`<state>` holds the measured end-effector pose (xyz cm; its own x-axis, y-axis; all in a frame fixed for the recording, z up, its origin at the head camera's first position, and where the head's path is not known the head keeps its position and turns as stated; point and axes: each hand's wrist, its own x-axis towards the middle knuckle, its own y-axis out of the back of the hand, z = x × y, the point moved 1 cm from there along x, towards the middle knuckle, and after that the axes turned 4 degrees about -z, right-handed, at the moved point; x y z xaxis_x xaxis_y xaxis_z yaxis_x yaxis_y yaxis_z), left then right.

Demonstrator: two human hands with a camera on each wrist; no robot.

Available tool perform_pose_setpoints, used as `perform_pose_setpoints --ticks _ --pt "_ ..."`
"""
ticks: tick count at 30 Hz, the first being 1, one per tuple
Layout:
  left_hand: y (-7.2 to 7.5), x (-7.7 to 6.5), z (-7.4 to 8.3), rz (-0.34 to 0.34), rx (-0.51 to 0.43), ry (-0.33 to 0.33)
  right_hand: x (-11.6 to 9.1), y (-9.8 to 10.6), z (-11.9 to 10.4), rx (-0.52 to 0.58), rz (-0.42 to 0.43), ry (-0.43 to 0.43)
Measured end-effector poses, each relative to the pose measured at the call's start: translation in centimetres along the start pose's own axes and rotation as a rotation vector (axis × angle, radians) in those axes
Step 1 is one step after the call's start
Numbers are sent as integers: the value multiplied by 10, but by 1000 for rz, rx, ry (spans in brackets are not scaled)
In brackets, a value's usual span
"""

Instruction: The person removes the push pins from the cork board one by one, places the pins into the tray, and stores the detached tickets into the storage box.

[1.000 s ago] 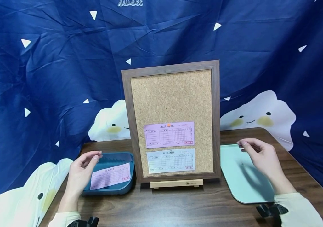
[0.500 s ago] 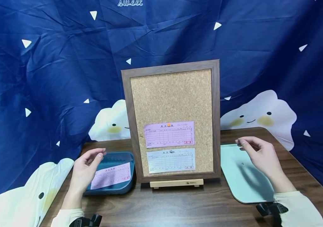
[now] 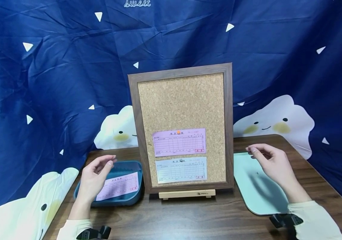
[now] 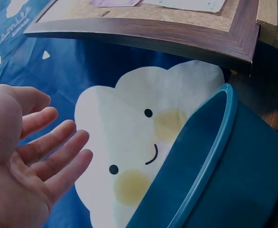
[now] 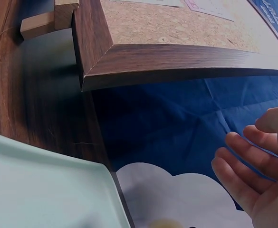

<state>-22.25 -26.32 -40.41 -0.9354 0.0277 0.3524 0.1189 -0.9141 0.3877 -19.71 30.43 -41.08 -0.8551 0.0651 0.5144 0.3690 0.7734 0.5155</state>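
My left hand point(image 3: 94, 178) hovers above the blue bin point(image 3: 133, 200), its fingers loosely bent and holding nothing. Within that bin lies a pink receipt slip point(image 3: 121, 186), partly hidden by the hand. Over the pale green tray point(image 3: 249, 196), my right hand point(image 3: 274, 165) hangs in the air with relaxed, empty fingers. A tiny dark object point(image 3: 257, 173) lies on the tray, too small to identify. Between the hands stands a framed corkboard point(image 3: 183, 100). It bears a purple receipt slip point(image 3: 180, 146) under an orange pin point(image 3: 178, 132) and a light blue slip point(image 3: 181, 171) under a greyish pin point(image 3: 181, 160).
The corkboard leans on a wooden easel point(image 3: 186, 194) on the brown wooden table point(image 3: 189, 220). Behind it hangs a dark blue cloth point(image 3: 69, 83) with white clouds and triangles. The bin is left of the board, the tray right.
My left hand has drifted right and slightly up over the bin. The right hand has shifted a little to the left. Slips, board and tray stay where they were.
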Motion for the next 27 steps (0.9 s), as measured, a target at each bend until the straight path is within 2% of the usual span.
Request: perform_pose_setpoints --ticks 9,19,27 --pt "-2 1 0 -8 -1 -17 1 0 -7 11 -7 25" --pt "-6 2 8 -14 1 -8 3 0 -14 39 1 43" --pt "-11 3 11 -32 -24 -48 6 -1 -22 43 -3 70"
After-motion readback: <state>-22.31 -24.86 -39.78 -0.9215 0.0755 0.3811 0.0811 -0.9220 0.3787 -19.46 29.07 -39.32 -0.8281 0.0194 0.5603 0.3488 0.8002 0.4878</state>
